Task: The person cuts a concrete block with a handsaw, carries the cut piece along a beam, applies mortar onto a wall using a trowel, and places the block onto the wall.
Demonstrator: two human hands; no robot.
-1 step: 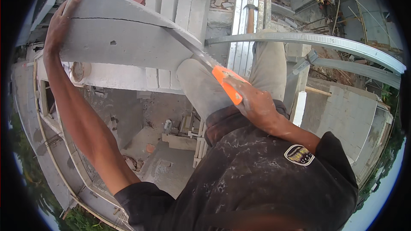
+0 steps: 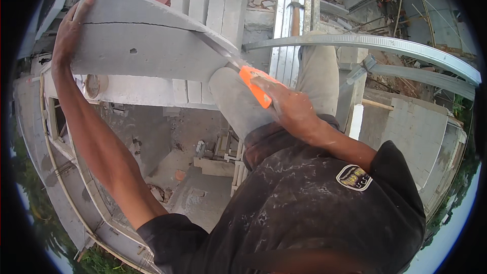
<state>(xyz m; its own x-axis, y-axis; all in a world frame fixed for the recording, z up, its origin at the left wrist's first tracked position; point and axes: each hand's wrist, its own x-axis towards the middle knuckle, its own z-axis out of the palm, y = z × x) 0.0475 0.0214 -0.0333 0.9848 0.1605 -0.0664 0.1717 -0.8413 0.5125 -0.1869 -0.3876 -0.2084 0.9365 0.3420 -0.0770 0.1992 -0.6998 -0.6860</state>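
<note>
A grey lightweight concrete block [image 2: 152,50] lies across the wall top at the upper left, its right end against my left thigh. A dark, narrow cut runs along its face from the left end toward the right. My left hand [image 2: 69,33] grips the block's left end, thumb over the face; the other fingers are partly hidden behind it. My right hand [image 2: 294,109] is closed round the orange handle of a handsaw [image 2: 256,85]. The saw's blade slants up and left into the right end of the cut, its far part hidden inside the block.
Several pale blocks [image 2: 218,7] stand in a row behind. A hammer [image 2: 296,18] lies on metal channels [image 2: 281,30] ahead. A long metal profile [image 2: 375,42] crosses at the right. Below the wall, a lower floor [image 2: 190,187] drops away on the left.
My right hand has pushed the handsaw up and to the left, so less blade shows outside the block. My left hand and the block stay nearly in place.
</note>
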